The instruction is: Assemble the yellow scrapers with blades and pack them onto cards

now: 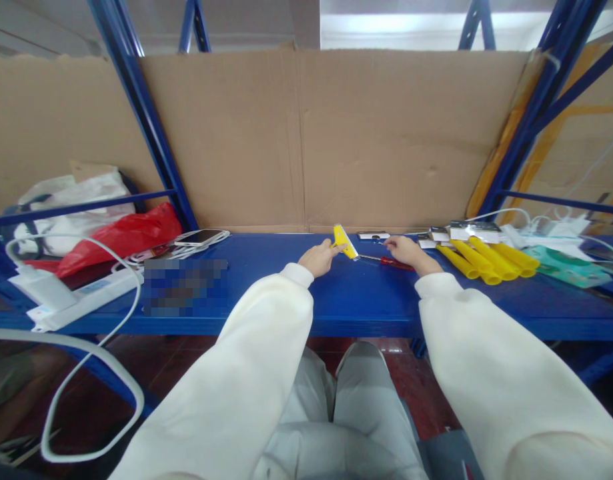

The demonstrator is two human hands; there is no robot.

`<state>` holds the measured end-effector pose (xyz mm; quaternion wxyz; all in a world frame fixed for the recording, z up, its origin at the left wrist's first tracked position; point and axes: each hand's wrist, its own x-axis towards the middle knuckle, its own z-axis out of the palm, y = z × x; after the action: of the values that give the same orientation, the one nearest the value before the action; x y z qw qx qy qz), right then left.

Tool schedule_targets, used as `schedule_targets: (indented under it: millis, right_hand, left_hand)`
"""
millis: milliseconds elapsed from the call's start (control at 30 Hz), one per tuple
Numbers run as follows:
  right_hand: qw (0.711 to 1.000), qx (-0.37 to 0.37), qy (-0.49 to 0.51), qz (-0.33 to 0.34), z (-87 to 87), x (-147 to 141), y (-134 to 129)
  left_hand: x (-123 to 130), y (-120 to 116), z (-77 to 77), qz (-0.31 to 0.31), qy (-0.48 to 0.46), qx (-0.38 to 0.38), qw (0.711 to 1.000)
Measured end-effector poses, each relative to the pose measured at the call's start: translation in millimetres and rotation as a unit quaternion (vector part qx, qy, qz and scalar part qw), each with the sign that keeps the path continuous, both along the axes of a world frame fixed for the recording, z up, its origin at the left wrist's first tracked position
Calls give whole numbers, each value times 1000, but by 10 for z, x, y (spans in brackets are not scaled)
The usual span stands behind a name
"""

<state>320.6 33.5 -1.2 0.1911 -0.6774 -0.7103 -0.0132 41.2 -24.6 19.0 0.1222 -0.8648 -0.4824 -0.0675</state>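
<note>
Near the middle of the blue shelf, my left hand (317, 258) is closed on the narrow end of a yellow scraper head (344, 241), whose wide edge points right. My right hand (405, 249) is to its right, fingertips pinched together above the shelf; what they hold is too small to make out. Just below those fingers lies a screwdriver with a red handle (396, 264), its shaft reaching left toward the scraper head. A small white and black packet (373, 235) rests behind, between the two hands.
Several yellow tubes (479, 260), small boxes (473, 231) and a green package (566, 265) are on the right. At left are a power strip (86, 299), cables, a red bag (121, 240) and a phone (202, 237). Cardboard (306, 133) stands behind the blue shelf (271, 307).
</note>
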Motion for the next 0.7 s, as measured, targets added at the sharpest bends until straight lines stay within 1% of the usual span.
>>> schedule_targets:
  millis: [67, 200, 267, 433, 567, 700]
  right_hand:
    - [1000, -3, -3, -15, -5, 65, 67]
    - [999, -38, -16, -16, -15, 108, 205]
    - [998, -56, -26, -10, -12, 73, 278]
    - [994, -79, -73, 32, 25, -101, 456]
    - [988, -100, -114, 14, 39, -202, 551]
    - [986, -109, -123, 9, 27, -218, 599]
  left_hand:
    - [-4, -10, 5, 2, -5, 1, 1000]
    - [-20, -7, 3, 13, -12, 6, 1000]
    - [-30, 3, -2, 16, -15, 7, 1000]
    - [-45, 29, -22, 10, -28, 1, 1000]
    - [-45, 36, -34, 10, -31, -1, 999]
    - [-42, 39, -37, 7, -33, -4, 999]
